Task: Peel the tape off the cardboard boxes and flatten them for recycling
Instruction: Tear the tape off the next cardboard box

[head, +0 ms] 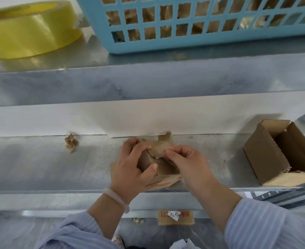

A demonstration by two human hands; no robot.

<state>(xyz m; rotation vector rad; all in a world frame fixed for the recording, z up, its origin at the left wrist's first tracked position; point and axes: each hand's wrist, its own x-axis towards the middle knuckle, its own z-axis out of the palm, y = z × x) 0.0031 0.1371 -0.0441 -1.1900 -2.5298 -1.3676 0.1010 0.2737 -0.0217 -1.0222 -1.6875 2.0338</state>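
Observation:
A small brown cardboard box (164,174) with red print rests at the front edge of the metal shelf (40,168). My left hand (130,169) grips its left side, fingers over the top and thumb on the front face. My right hand (185,164) pinches a strip of brown tape (158,150) lifted off the box top. A second cardboard box (266,155) lies open on its side at the right. A crumpled wad of peeled tape (71,145) sits on the shelf to the left.
On the upper shelf stand a roll of yellow tape (27,29) and a blue plastic basket (193,24) holding brown scraps. A white wall panel (166,119) backs the lower shelf. A flattened piece of cardboard with a label (176,217) lies on the floor below.

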